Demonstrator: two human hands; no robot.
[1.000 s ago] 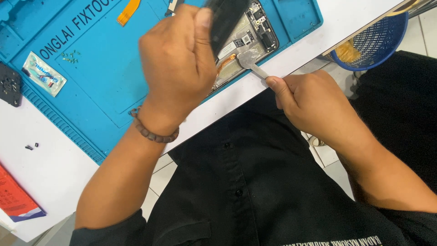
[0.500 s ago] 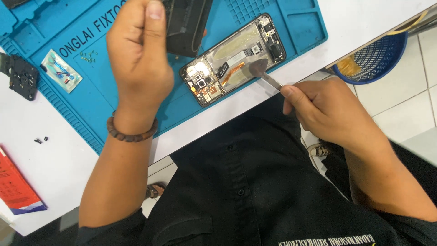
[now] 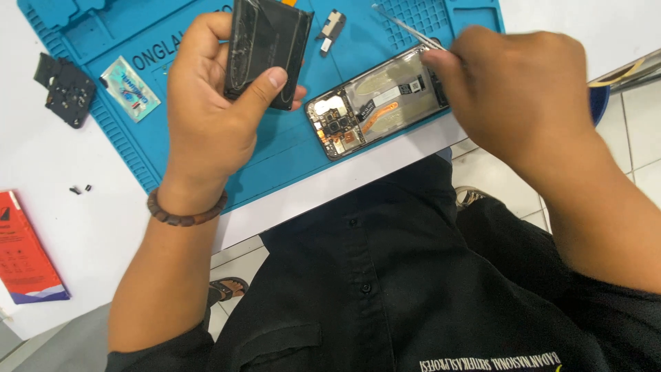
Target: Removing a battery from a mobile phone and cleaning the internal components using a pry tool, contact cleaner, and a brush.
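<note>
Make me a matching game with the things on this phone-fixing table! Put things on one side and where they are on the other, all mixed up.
Things:
1. flat black battery
2. opened phone
3. red packet
4. metal tweezers

Places:
A. on the white table, off the mat, at the left edge
B. held in the left hand
C. lying on the blue mat, insides showing
D. held in the right hand, over the phone

Pairs: 1-B, 2-C, 3-A, 4-D
</note>
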